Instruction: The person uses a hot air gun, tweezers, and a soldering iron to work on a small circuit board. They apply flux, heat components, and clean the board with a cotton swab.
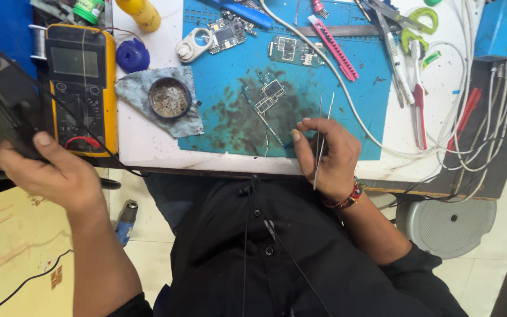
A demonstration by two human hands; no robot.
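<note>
While a round tin (pixel 169 97) of grey residue is seen far left, tweezers (pixel 323 136) are gripped in the closed right hand (pixel 327 157), tips pointing far. A black box (pixel 7 111) is clasped by the left hand (pixel 51 173).

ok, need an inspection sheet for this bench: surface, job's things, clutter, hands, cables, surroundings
Surface: white table with a stained blue mat.
Job's things: tweezers in the right hand; small circuit board on the mat; dark device gripped by the left hand.
Clutter: yellow multimeter, round tin on a grey cloth, second circuit board, pink cutter, green-handled scissors, yellow bottle.
Hands: left hand off the table's left edge; right hand at the mat's near edge.
Cables: white cables looped at right; black wire across the multimeter.
Surroundings: grey stool, tiled floor.
</note>
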